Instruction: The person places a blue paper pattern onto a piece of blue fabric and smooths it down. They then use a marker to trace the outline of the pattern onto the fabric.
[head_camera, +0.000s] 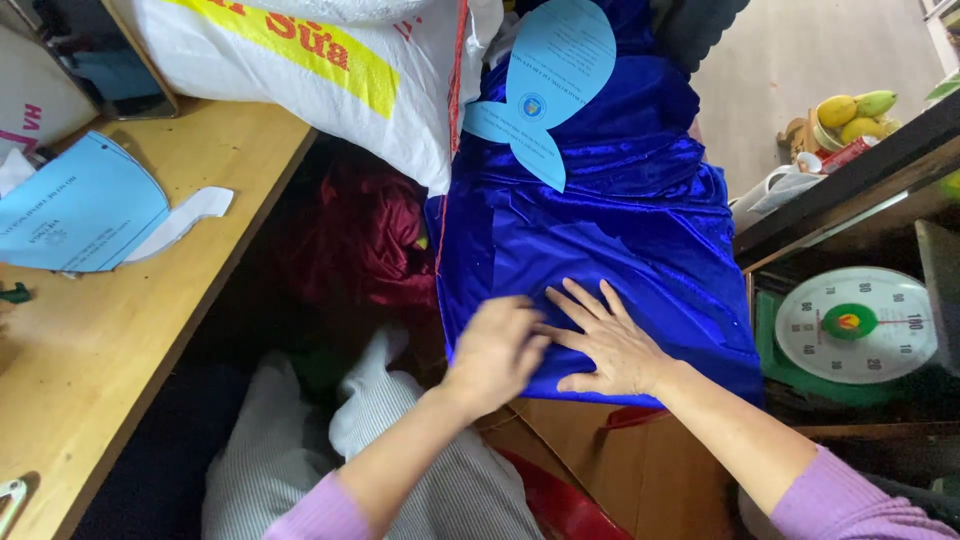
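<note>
place: small home tailoring workshop | evidence: shiny blue fabric (620, 230) with a paper pattern piece (548, 75) laid on it, another paper pattern (85, 205) on wooden table (110, 360) at left | also: dial scale (857, 325) right, fruit (858, 112) far right, big woven sack (330, 70)
</note>
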